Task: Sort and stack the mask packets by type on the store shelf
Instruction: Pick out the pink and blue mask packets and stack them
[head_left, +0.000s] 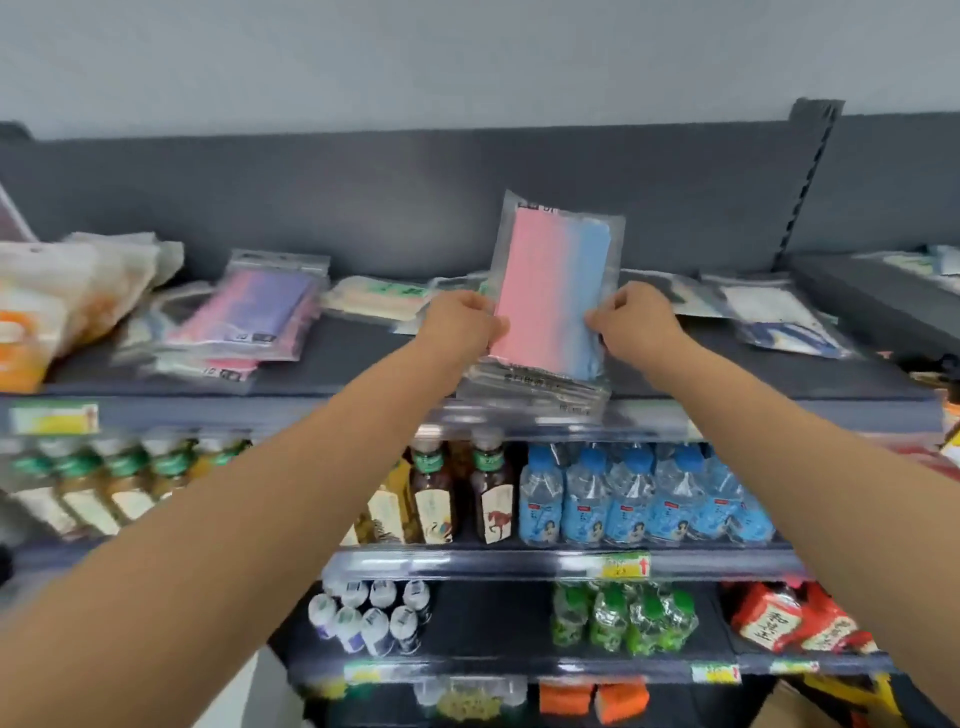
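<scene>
Left hand (460, 321) fingers (497, 328) are curling round the left edge of the pink-and-blue mask packet (545, 291). The right hand (631, 318) is pinching its right edge. The packet is standing upright in clear wrap, pink fading to blue across it, with dark print along the top. Its lower end is meeting a stack of clear packets (535, 388) lying at the front of the top shelf (753, 371). Pink-purple packets (249, 312) are lying well to the left and white packets (779, 317) to the right. Water bottles (634, 499) are standing on the shelf below.
</scene>
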